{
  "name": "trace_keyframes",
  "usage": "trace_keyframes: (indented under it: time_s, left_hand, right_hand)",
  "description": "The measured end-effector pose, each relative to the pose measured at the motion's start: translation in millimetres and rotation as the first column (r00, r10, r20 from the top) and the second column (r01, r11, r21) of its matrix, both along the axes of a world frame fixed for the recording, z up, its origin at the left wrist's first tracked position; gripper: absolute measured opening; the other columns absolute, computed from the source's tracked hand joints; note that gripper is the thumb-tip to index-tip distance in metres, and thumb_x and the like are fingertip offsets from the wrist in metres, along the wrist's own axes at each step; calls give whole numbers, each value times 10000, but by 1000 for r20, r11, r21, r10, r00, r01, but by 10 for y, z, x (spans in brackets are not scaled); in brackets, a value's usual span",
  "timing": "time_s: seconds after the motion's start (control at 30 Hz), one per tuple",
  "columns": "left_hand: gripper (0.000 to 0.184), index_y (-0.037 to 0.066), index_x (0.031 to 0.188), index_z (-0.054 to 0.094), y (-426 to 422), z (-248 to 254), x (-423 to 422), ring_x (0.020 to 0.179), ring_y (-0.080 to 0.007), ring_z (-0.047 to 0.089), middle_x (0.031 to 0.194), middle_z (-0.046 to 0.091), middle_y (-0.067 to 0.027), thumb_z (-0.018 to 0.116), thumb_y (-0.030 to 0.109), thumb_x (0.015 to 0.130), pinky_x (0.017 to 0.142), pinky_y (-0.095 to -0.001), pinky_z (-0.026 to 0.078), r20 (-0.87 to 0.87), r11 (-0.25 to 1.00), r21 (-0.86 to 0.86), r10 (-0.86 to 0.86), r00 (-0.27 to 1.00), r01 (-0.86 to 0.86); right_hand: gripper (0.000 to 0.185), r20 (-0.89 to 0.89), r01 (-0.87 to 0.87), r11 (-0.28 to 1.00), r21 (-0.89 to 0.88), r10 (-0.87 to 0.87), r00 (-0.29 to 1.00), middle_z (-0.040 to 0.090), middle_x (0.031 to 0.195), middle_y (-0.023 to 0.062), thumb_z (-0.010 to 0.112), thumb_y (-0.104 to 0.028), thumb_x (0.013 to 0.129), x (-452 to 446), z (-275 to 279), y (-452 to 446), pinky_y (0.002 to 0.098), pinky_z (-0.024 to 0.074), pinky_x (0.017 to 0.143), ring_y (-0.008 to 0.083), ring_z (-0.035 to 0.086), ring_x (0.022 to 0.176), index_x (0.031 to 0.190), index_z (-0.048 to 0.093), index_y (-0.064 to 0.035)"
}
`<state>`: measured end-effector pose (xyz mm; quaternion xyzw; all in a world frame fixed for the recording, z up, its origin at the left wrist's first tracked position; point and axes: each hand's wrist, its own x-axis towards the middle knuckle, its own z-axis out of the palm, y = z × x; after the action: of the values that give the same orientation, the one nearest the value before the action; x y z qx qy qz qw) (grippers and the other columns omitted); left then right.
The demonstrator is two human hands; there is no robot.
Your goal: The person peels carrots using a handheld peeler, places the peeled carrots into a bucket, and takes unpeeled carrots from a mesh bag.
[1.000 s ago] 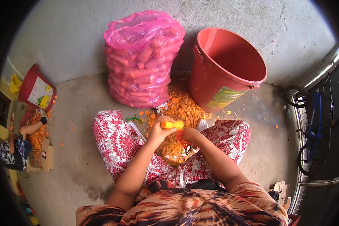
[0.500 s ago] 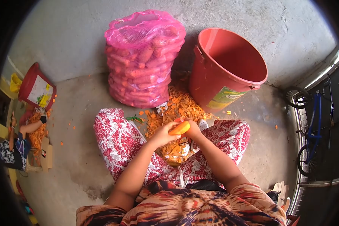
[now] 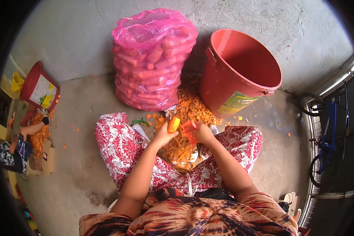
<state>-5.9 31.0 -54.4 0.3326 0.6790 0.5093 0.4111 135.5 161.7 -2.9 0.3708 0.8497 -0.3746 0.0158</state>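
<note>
My left hand (image 3: 163, 137) is closed round a peeled carrot (image 3: 173, 124), whose bright orange-yellow end points up and away from me. In my right hand (image 3: 204, 133) is a red plastic peeler (image 3: 190, 132) with a flat, slotted-looking body; its blade cannot be made out. The two hands are apart, with the carrot and the peeler not touching. Below them, between my bent legs, lies a heap of orange carrot peelings (image 3: 185, 152) spreading toward the bucket.
A pink mesh sack of carrots (image 3: 147, 78) and a tall red bucket (image 3: 228, 88) stand by the wall. Green scraps (image 3: 141, 122) lie on the floor. Far left, another person (image 3: 17, 149) sits near peelings and a red tub (image 3: 37, 88). A blue bicycle (image 3: 327, 137) is at right.
My hands have moved apart: the left one with the carrot has shifted left and tilted it more upright, while the right one has drawn the peeler away, now more visible.
</note>
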Motion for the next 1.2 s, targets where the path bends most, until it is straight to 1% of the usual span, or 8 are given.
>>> trace_keyframes:
  time_s: [0.27, 0.43, 0.6, 0.93, 1.03, 1.1, 1.17, 1.2]
  left_hand:
    - [317, 50, 967, 465, -25, 169, -51, 576, -108, 521, 719, 533, -37, 438, 346, 857, 442, -234, 419, 548, 993, -116, 42, 836, 26]
    - [247, 75, 1026, 414, -11, 277, -9, 601, -104, 510, 761, 508, -40, 468, 240, 850, 434, -217, 401, 771, 998, -45, 1, 637, 53]
    - [378, 140, 1102, 346, -28, 293, 69, 582, -79, 423, 802, 446, -10, 536, 66, 784, 435, -187, 336, 820, 959, 120, -241, 519, 257]
    - [255, 84, 970, 406, -88, 464, 103, 520, -31, 356, 736, 413, 17, 538, 17, 762, 397, -158, 272, 900, 931, 197, -296, 321, 306]
    - [272, 84, 985, 388, -147, 565, 101, 514, -31, 351, 737, 414, 14, 532, 12, 766, 392, -153, 265, 885, 937, 207, -302, 355, 281]
    - [288, 88, 999, 377, -163, 570, 79, 515, -32, 354, 740, 414, 12, 531, 11, 768, 390, -152, 264, 889, 943, 206, -292, 352, 263]
    - [280, 92, 995, 382, -119, 478, 84, 517, -30, 356, 730, 412, 14, 532, 16, 770, 390, -153, 266, 864, 947, 179, -282, 417, 268]
    - [276, 93, 993, 384, -101, 440, 87, 518, -30, 357, 725, 412, 14, 533, 19, 772, 390, -153, 268, 850, 949, 166, -275, 450, 267]
  right_hand:
    - [211, -270, 260, 961, -96, -277, 922, 584, 712, 177, 549, -179, 761, -55, -82, 102, 355, 449, 616, 299, 581, 671, 879, 542, -5]
    - [158, -618, 365, 883, -295, -468, 632, 579, 705, 78, 559, -121, 787, -99, -82, 138, 291, 438, 572, 146, 547, 612, 880, 508, -4]
    - [205, -625, 458, 798, -392, -596, 505, 571, 729, 80, 585, -99, 776, -129, 200, 61, 251, 454, 510, 117, 534, 602, 875, 425, -17]
    - [293, -722, 452, 877, 164, -205, 661, 520, 617, 120, 634, -127, 724, -169, 93, -2, 333, 424, 496, 215, 528, 531, 812, 375, -22]
    - [290, -657, 763, 641, 83, -540, 526, 432, 579, 79, 609, -93, 751, -116, 368, 440, 310, 397, 470, 163, 434, 500, 759, 326, -32]
    - [261, -730, 733, 672, 105, -449, 516, 477, 613, 82, 602, -82, 754, -56, 354, 539, 301, 401, 473, 147, 446, 512, 783, 349, -26]
    - [231, -675, 531, 802, -273, -554, 488, 514, 647, 82, 594, -77, 757, -129, 596, 195, 301, 406, 483, 140, 456, 528, 803, 375, -21]
    - [211, -682, 493, 865, -97, -418, 600, 534, 676, 67, 584, -66, 760, -107, 338, 172, 300, 421, 498, 141, 483, 548, 811, 383, -25]
